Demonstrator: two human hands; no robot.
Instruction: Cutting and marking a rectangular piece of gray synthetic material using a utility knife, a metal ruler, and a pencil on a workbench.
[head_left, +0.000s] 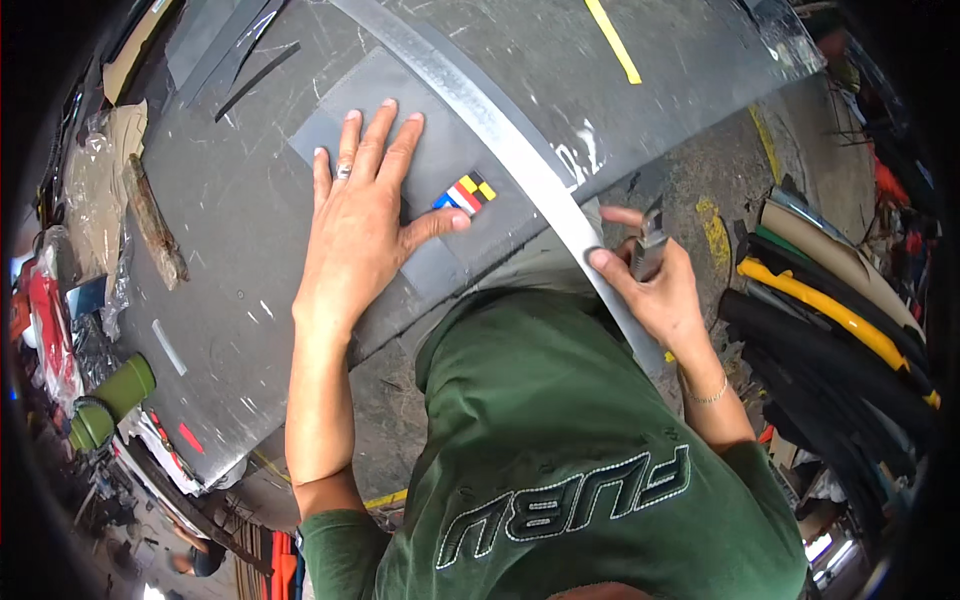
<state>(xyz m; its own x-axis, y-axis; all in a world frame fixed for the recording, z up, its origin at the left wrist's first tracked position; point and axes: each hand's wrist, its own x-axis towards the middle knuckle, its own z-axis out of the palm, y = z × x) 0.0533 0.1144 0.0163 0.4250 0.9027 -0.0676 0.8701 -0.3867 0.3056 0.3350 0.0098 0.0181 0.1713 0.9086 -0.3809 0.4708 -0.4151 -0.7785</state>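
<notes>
My left hand (365, 205) lies flat with spread fingers on a grey sheet of material (440, 120). Beside its thumb, a small patch (465, 193) with coloured stripes and yellow-black checks sits on the sheet; the thumb tip touches it. A long metal straightedge (510, 150) runs diagonally over the sheet and past the table's near edge. Its near end is pinched by my right hand (655, 285), thumb on top. That hand also carries a grey metal tool (650, 250) that looks like a utility knife; whether its blade is out I cannot tell.
The dark worktable (250, 240) has scratched edges. On it lie a yellow strip (613, 40), a rough wood piece (153, 225) and dark offcuts (215, 45). A green cylinder (115, 400) stands at the left. Material rolls (830, 310) are heaped at the right. Another person (205, 555) shows far lower left.
</notes>
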